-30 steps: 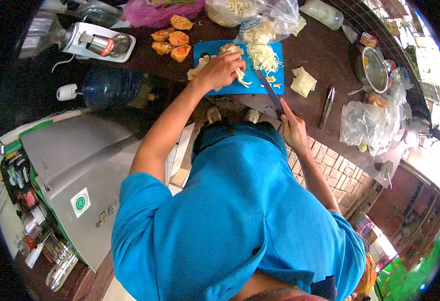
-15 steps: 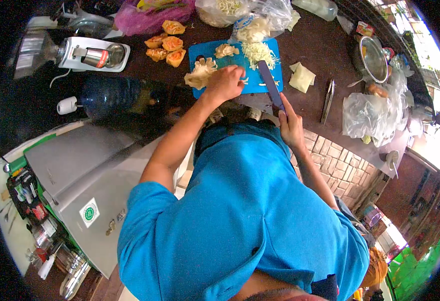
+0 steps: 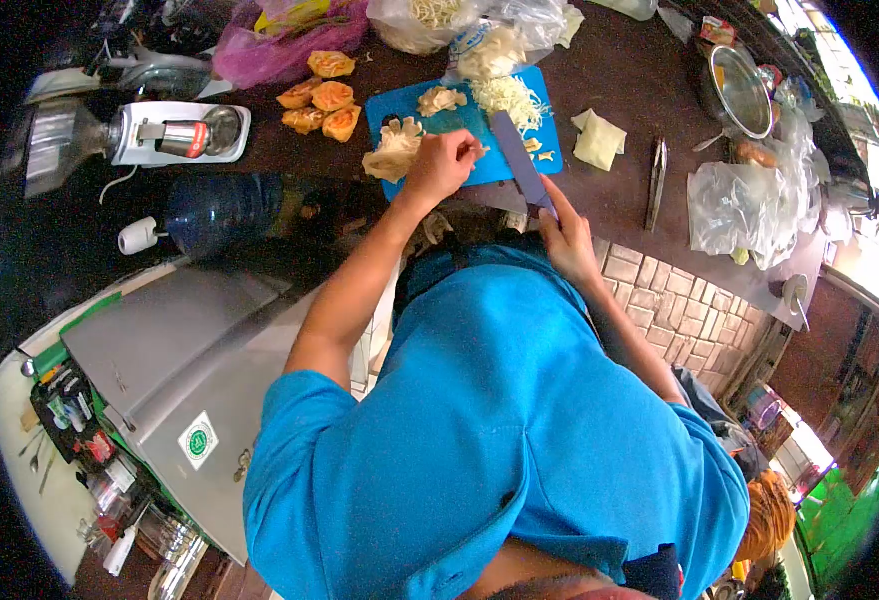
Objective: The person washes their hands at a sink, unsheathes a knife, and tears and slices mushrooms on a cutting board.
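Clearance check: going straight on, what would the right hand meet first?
The right hand leads with its knife, which would likely meet the pale shreds first, though it may hover above them.

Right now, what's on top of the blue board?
White shreds, bits, a small clump and, at the left edge, a larger clump. The knife and left hand cover part of the board; what's under them can't be seen.
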`<state>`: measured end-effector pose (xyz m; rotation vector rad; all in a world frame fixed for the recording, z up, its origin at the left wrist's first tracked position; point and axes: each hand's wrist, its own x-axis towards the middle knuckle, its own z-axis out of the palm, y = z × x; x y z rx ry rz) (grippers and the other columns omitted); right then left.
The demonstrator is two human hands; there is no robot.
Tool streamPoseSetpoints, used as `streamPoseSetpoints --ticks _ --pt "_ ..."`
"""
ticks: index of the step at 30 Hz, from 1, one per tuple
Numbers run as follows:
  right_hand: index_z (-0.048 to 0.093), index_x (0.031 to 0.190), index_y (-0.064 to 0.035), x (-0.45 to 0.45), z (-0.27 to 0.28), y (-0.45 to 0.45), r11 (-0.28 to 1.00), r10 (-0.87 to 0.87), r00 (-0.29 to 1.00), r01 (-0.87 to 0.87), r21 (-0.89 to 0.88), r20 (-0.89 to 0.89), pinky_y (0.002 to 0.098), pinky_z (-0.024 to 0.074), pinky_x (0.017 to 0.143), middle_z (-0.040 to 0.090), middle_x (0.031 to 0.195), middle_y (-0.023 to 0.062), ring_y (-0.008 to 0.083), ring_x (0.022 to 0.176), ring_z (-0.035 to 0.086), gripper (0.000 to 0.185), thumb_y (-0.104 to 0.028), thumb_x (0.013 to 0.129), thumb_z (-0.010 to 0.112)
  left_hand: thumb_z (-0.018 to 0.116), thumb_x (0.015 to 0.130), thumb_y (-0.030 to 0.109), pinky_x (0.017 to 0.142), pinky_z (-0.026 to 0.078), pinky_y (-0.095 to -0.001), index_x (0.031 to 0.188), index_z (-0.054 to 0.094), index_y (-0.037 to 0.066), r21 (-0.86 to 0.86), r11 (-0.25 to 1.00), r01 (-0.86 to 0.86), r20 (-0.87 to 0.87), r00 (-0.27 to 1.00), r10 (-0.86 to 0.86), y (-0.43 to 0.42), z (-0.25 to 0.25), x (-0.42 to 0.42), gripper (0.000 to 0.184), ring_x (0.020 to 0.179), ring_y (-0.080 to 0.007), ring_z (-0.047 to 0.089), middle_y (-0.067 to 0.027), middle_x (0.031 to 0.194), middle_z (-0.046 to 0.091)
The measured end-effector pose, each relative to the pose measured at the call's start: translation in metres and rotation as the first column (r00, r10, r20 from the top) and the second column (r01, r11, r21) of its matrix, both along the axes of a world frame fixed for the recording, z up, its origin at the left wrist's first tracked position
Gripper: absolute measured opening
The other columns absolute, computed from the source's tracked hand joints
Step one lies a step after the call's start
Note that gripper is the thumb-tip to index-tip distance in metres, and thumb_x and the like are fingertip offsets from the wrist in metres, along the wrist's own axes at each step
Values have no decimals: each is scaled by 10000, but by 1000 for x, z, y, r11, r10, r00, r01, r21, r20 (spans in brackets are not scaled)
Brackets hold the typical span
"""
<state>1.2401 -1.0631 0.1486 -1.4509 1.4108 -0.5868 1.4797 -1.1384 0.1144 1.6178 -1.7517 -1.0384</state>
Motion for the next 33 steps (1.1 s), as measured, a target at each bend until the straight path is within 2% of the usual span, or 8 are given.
streamPoseSetpoints --ticks 3,7,9,16,18,21,24,33 --pt "428 1472 -115 6 -3 -2 999 30 999 -30 -35 -16 337 444 585 553 655 126 151 585 486 511 -98 968 509 677 888 108 583 551 -328 857 652 -5 -26 996 -80 -193 978 74 1 -20 -2 120 627 -182 715 -131 704 707" --pt "428 1470 -119 13 -9 -1 997 32 999 -33 -66 -14 361 461 596 573 669 154 166 576 507 516 -93 962 510 657 905 101 580 558 -320 876 643 -27 35 995 -98 -79 992 100 3 -13 1 132 657 -168 717 -111 740 718" --pt "430 1467 -124 16 -9 0 994 61 997 -66 -84 -53 397 477 628 601 701 205 243 593 595 516 -100 958 512 654 904 78 580 564 -295 903 631 -37 183 974 -136 -322 927 190 4 -21 1 117 694 -167 717 -110 796 721" --pt "434 1459 -125 22 -13 0 992 107 980 -117 -53 -165 484 480 687 626 794 301 452 745 652 506 -127 958 507 672 885 67 583 565 -295 903 636 -40 324 931 -166 -429 852 302 6 -26 5 114 722 -156 712 -117 830 720" --pt "434 1459 -126 25 -10 1 992 114 988 -120 -50 -106 504 477 704 627 804 309 464 758 646 507 -120 957 506 675 860 61 601 556 -336 852 664 -17 161 969 -189 -86 975 205 9 -21 6 79 670 -185 692 -123 825 708" --pt "424 1465 -127 26 -13 -2 990 125 984 -132 -54 -129 515 475 708 621 786 310 467 752 646 515 -114 957 507 676 831 60 668 546 -382 807 686 11 -256 963 -84 158 979 128 15 -14 8 55 702 -257 667 -120 841 684" --pt "414 1470 -124 27 -22 -1 985 127 984 -139 -98 -122 520 473 684 612 748 304 467 716 639 522 -109 956 507 674 821 75 737 536 -409 822 700 29 -416 909 -20 266 953 143 14 -12 6 53 794 -317 645 -117 869 662" --pt "418 1460 -92 38 -28 -6 986 131 983 -143 -90 -126 521 470 648 594 708 302 480 679 618 504 -104 962 495 659 842 109 752 534 -420 819 711 41 -375 927 29 322 941 101 15 -15 10 89 834 -313 651 -101 864 671"
